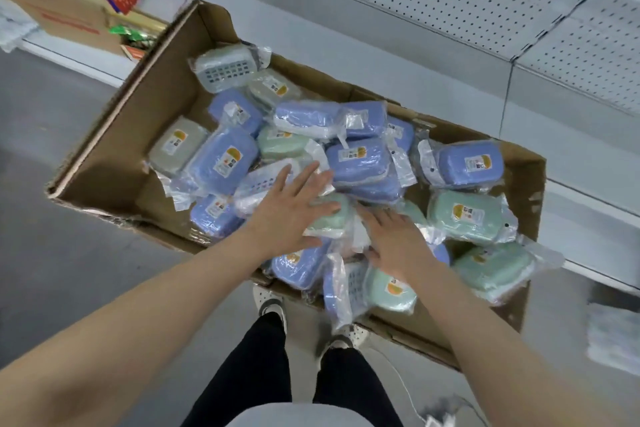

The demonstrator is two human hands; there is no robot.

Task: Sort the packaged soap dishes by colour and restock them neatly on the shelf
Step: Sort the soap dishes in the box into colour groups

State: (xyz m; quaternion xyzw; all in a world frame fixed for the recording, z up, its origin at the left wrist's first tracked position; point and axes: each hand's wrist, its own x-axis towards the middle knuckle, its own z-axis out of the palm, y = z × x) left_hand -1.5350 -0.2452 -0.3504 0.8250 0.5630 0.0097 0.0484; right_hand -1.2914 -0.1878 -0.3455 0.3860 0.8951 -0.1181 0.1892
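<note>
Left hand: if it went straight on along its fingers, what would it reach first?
Probably the blue packaged soap dish lying just past the left hand and its spread fingers, though its height above the pile is unclear.

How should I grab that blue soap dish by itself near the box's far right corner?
Come from above with the right hand and grip the blue soap dish across its narrow width: it lies flat on top, label up. Squeeze the hard body, not the loose bag flap.
</note>
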